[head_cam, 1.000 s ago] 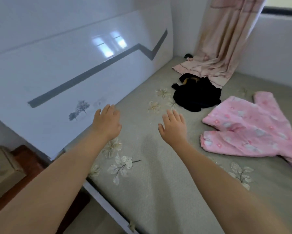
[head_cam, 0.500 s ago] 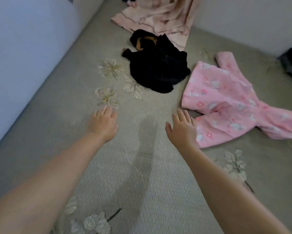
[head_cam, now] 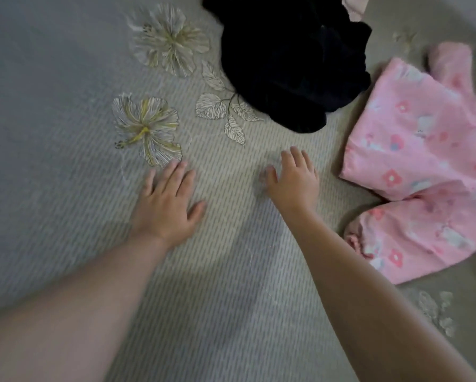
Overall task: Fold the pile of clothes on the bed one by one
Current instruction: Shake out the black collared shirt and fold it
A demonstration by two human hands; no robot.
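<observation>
We see two garments on the bed cover (head_cam: 231, 271). The black garment (head_cam: 292, 64) lies crumpled at the top centre; its upper edge is cut off by the frame, so we cannot tell what kind of garment it is. The pink printed garment (head_cam: 418, 150) lies to its right, just beside it; its right side runs out of view, and a gathered cuff shows at its lower left. A scrap of pale pink fabric (head_cam: 353, 6) shows at the top edge, mostly cut off.

Our left hand (head_cam: 168, 208) is palm down over the bare cover, fingers straight and slightly spread, holding nothing. Our right hand (head_cam: 293, 180) is also palm down, fingers loosely extended, holding nothing, near the pink garment but apart from it. Motion blur prevents us from confirming whether either palm touches the cover.

Embroidered flowers (head_cam: 148, 128) lie beyond the left hand.
</observation>
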